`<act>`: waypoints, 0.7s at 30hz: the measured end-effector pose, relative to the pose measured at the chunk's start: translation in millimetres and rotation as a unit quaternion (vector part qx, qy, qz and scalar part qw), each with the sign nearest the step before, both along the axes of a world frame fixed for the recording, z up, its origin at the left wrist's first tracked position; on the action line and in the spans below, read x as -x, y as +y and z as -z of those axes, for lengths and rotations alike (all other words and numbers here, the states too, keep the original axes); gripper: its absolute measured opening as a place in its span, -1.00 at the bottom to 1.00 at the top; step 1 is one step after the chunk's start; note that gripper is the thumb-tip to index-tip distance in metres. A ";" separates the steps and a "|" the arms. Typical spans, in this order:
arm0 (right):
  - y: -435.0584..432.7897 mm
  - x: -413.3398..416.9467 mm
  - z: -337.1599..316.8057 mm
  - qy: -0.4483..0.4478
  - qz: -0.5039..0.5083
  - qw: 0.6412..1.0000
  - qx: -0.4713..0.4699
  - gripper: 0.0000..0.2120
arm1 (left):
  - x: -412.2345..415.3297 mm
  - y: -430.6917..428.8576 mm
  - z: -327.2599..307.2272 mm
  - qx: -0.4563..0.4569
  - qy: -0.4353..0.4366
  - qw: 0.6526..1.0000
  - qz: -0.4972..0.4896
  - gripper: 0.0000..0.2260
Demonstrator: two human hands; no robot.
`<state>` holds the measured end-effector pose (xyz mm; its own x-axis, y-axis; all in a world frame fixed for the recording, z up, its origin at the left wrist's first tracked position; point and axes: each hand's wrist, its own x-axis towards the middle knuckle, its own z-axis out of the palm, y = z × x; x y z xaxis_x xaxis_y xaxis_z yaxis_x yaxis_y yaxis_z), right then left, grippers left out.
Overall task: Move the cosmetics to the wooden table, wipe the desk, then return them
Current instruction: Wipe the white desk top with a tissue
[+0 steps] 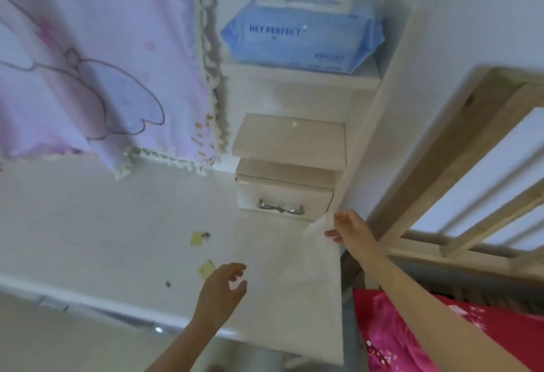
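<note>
- A lilac and pink cloth (97,62) with a drawn wing outline and a fringed hem hung over the back left of the white desk (103,224); its lower corner touched the desk top.
- A small white drawer box (285,192) with a bow-shaped metal handle (281,208) sat in the desk's back right corner. Above it, a shelf (300,75) carried a blue pack of wet wipes (300,39), with one sheet standing up out of the opened lid.
- Two yellow paper scraps (197,238) and a dark speck (168,284) lay on the desk's middle, near the left hand.
- The right hand (350,231) pinched the top corner of a white wipe (294,283) between thumb and fingertips, just in front of the drawer box. The sheet hung down and spread over the desk's right part, past the front edge.
- The left hand (220,292) hovered over the desk with its fingers spread and loosely bent. It sat beside the wipe's left side and held nothing; whether it touched the sheet could not be told.
- A pale upright panel (362,136) bounded the desk on the right. Beyond it stood a wooden slatted frame (441,151), with bright pink fabric (397,327) below it.
- The desk's front edge ran from the left towards the lower middle, and bare desk top lay open to the left of the scraps.
</note>
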<state>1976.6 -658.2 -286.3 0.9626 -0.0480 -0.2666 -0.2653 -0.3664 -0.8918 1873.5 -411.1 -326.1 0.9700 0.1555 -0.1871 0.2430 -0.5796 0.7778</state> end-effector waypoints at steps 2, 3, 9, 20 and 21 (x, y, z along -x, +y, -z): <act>-1.6 0.8 35.2 0.002 -0.078 0.994 0.070 -0.87 | 18.4 4.3 12.2 -0.023 -0.007 0.998 -0.057 -0.77; -2.3 2.0 50.3 -0.005 -0.128 0.985 0.115 -0.77 | 28.1 9.2 16.6 -0.040 -0.009 0.996 -0.083 -0.77; -6.0 2.9 90.5 -0.086 -0.306 0.891 0.323 -0.50 | 57.3 52.2 27.4 -0.159 0.006 0.975 -0.156 -0.73; 78.0 -6.7 114.0 -0.173 -0.311 0.878 0.319 -0.53 | 52.1 129.9 32.1 -0.272 0.041 0.948 -0.159 -0.69; 89.9 -2.5 112.7 -0.179 -0.309 0.886 0.295 -0.51 | 53.0 137.1 32.4 -0.274 0.043 0.948 -0.159 -0.68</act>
